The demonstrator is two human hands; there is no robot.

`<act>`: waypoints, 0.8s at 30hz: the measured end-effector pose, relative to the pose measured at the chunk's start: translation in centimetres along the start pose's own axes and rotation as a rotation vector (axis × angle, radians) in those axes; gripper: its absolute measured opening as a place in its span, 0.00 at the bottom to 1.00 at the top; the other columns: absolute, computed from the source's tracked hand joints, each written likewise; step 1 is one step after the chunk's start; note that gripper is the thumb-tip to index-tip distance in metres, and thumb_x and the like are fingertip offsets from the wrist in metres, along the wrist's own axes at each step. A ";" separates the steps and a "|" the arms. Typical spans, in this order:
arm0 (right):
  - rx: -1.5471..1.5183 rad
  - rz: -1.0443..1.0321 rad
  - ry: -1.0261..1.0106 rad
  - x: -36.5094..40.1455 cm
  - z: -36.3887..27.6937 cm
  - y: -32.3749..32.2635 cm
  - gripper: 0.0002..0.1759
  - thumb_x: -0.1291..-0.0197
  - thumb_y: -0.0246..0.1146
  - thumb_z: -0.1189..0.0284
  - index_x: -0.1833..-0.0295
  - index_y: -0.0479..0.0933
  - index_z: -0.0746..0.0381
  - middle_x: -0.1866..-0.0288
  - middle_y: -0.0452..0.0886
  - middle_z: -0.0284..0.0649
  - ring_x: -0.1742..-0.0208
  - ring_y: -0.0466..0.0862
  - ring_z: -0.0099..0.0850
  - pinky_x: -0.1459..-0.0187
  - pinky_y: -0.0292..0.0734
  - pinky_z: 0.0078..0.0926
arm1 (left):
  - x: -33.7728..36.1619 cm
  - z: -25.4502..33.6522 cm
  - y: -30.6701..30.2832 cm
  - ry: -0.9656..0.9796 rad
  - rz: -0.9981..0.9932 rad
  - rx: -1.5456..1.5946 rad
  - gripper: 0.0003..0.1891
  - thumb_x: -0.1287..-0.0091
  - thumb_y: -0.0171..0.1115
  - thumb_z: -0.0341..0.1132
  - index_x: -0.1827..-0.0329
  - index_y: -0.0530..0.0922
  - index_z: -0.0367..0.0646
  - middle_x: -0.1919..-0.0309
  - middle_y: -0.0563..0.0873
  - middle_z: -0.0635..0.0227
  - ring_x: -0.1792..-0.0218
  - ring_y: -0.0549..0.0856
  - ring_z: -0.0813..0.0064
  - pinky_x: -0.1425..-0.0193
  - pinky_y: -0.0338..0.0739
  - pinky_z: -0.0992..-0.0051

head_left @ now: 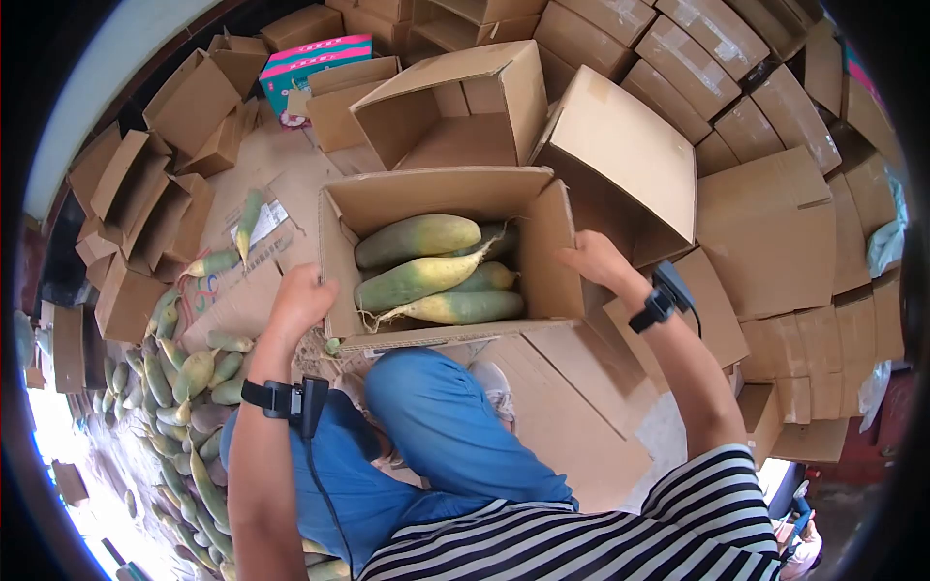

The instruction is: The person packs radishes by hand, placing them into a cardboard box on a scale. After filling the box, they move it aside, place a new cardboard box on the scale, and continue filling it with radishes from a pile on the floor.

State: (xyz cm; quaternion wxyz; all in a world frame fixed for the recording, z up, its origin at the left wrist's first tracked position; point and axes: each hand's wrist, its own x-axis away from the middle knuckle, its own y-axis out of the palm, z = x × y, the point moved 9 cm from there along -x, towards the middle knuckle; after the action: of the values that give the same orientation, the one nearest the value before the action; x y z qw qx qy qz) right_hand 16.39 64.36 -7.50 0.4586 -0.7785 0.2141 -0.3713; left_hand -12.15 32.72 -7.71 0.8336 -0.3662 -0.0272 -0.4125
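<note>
An open cardboard box [547, 218] is in front of my knees, its top facing me. Inside lie several long green radishes [426, 279], pale at one end, some with thin roots. My left hand [306, 298] is closed on the box's left side near the front corner. On the opposite side, my right hand [599, 259] grips the right wall, thumb over the edge and the other fingers mostly hidden.
A big heap of loose green radishes [194, 373] spreads along the floor to my left. Beyond the box stand an open carton [441, 107] and a taller one [620, 131]. Stacked boxes [688, 68] rise at the back right; flattened cardboard [581, 426] covers the floor.
</note>
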 end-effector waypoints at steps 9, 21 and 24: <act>-0.309 0.088 0.430 22.5 17.5 -1.0 0.21 0.39 0.64 0.60 0.69 0.80 0.70 0.80 0.77 0.37 0.78 0.75 0.24 0.74 0.70 0.29 | 6.0 16.4 10.3 0.581 -0.162 -0.199 0.13 0.44 0.58 0.36 0.74 0.77 0.31 0.73 0.80 0.40 0.69 0.81 0.40 0.62 0.75 0.50; -0.188 0.300 1.150 65.9 37.3 15.1 0.21 0.50 0.67 0.61 0.65 0.85 0.71 0.78 0.84 0.49 0.73 0.87 0.38 0.68 0.79 0.35 | 26.5 16.2 48.8 0.720 -0.922 -0.397 0.10 0.42 0.59 0.29 0.63 0.88 0.39 0.62 0.89 0.52 0.57 0.89 0.53 0.55 0.83 0.58; -0.345 0.254 1.253 79.0 44.3 22.5 0.19 0.49 0.67 0.61 0.67 0.84 0.70 0.77 0.84 0.49 0.73 0.87 0.39 0.68 0.80 0.35 | 32.6 14.9 53.0 0.990 -1.173 -0.552 0.10 0.43 0.60 0.30 0.63 0.88 0.42 0.63 0.89 0.55 0.58 0.89 0.54 0.56 0.83 0.57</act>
State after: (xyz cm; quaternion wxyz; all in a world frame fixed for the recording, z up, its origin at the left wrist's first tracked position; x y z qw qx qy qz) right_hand 100.89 24.75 -10.40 0.1565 -0.4463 0.5868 -0.6572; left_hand 50.64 41.13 -16.73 0.2774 -0.2599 0.2595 -0.8878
